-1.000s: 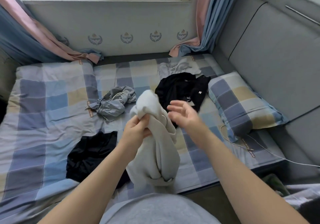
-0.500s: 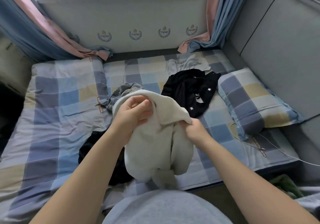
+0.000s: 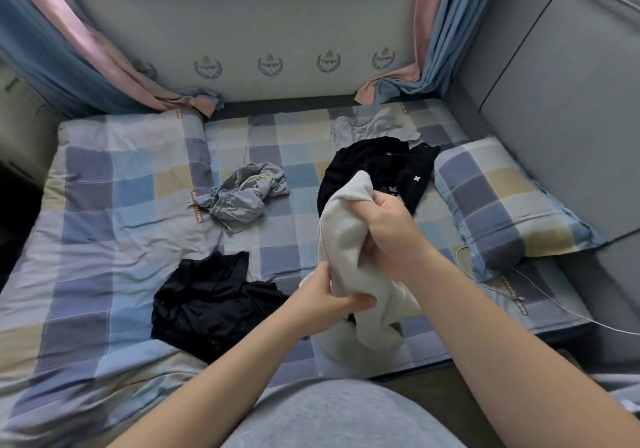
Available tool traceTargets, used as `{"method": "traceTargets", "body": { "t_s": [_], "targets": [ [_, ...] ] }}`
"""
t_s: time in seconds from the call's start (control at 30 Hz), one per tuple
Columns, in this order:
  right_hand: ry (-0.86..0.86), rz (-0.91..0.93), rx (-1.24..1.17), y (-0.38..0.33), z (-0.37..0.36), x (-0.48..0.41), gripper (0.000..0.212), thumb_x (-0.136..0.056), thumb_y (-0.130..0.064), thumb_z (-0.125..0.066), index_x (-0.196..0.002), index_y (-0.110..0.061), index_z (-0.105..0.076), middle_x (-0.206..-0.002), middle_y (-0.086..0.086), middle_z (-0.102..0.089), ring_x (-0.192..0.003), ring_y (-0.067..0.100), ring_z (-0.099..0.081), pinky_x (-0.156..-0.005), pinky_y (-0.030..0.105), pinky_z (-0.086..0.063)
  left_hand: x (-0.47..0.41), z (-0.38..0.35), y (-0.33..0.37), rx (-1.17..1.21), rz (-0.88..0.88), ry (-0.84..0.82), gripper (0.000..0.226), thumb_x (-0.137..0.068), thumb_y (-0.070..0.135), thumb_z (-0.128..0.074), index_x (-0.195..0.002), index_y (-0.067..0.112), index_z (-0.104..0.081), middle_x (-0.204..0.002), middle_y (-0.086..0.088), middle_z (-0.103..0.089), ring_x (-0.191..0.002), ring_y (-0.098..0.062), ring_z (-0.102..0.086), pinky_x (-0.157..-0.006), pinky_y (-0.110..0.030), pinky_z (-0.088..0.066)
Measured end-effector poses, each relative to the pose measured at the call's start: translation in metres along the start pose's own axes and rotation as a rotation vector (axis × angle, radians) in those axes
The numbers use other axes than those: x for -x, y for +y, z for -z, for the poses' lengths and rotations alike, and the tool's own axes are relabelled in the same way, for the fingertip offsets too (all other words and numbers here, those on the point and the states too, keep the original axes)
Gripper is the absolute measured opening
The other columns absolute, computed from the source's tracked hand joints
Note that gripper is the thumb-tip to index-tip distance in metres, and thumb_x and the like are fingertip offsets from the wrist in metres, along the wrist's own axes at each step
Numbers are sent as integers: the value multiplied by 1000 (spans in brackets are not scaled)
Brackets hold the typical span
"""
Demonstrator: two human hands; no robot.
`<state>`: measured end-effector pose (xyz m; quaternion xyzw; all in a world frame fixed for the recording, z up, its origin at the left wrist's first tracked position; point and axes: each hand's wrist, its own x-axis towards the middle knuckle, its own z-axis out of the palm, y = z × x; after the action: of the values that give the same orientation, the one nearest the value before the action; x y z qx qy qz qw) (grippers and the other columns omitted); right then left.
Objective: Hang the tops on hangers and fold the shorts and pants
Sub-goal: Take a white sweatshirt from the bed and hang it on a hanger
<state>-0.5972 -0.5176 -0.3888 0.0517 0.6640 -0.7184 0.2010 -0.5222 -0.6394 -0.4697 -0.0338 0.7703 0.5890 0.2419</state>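
Clothes lie scattered on the checked bed (image 3: 104,188) in front of you. At the left, a black garment (image 3: 207,305) lies crumpled near the front edge. Behind it, nearer the middle, grey shorts (image 3: 242,195) are bunched up, apart from the others.

Your left hand (image 3: 327,302) grasps the lower part of a white garment (image 3: 343,236), with the fingers curled round the cloth. This garment is lifted above the bed, and its loose end hangs down near the front edge. Your right hand (image 3: 388,229) is clenched round its upper part, higher than the left hand.

Behind the right hand a black pile (image 3: 374,163) with a small white cross lies on the bed. A pale grey garment (image 3: 374,127) lies just behind it and touches it. At the right a checked pillow (image 3: 502,205) rests against a grey padded panel (image 3: 554,101). A thin white cable (image 3: 540,297) runs over the bed in front of the pillow.
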Motion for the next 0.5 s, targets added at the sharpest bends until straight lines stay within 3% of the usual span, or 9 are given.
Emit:
{"method": "traceTargets", "body": {
  "t_s": [0.07,0.13,0.23,0.3,0.4,0.5],
  "targets": [
    [2,18,-76,-5,-1,0,20,-104,-16,-52,-109,-3,-66,-94,11,-65,-91,18,-67,-85,30,-54,-3,-5,7,24,-136,37,38,-83,37,-77,-113,49,-59,-111,17,-70,-104,2,-65,-84,-28,-58],
    [10,34,-173,-8,2,-1,26,-105,-10,-47,-123,7,-55,-105,17,-60,-103,24,-63,-101,42,-49,-4,-2,9,-87,-123,202,17,-94,36,-63,-111,36,-63,-105,12,-71,-101,-9,-66,-87,-40,-56],
    [64,28,-288,-12,12,-5,31,-105,-11,-49,-129,7,-53,-112,23,-64,-104,28,-67,-93,41,-56,-6,14,4,-287,-27,425,21,-103,33,-46,-92,21,-60,-89,1,-66,-85,-21,-61,-76,-44,-52],
    [99,23,-337,-9,22,-9,28,-105,-14,-49,-128,-1,-58,-117,19,-69,-106,27,-68,-89,38,-58,-7,25,5,-186,-59,451,23,-103,25,-44,-86,21,-59,-83,-1,-63,-80,-21,-59,-65,-36,-46],
    [22,-9,-248,3,33,-11,35,-105,-22,-48,-138,-11,-51,-133,13,-63,-123,26,-60,-104,45,-45,-8,39,14,94,-103,459,24,-105,18,-46,-98,15,-70,-91,-13,-70,-81,-19,-61,-70,-33,-46],
    [-51,-63,-67,28,37,-5,78,-97,-31,-63,-159,-27,-16,-156,0,-39,-139,19,-42,-114,47,-34,-8,53,21,264,-74,501,26,-105,25,-50,-98,15,-73,-91,-7,-75,-83,-17,-67,-75,-36,-53]
  ]
}}
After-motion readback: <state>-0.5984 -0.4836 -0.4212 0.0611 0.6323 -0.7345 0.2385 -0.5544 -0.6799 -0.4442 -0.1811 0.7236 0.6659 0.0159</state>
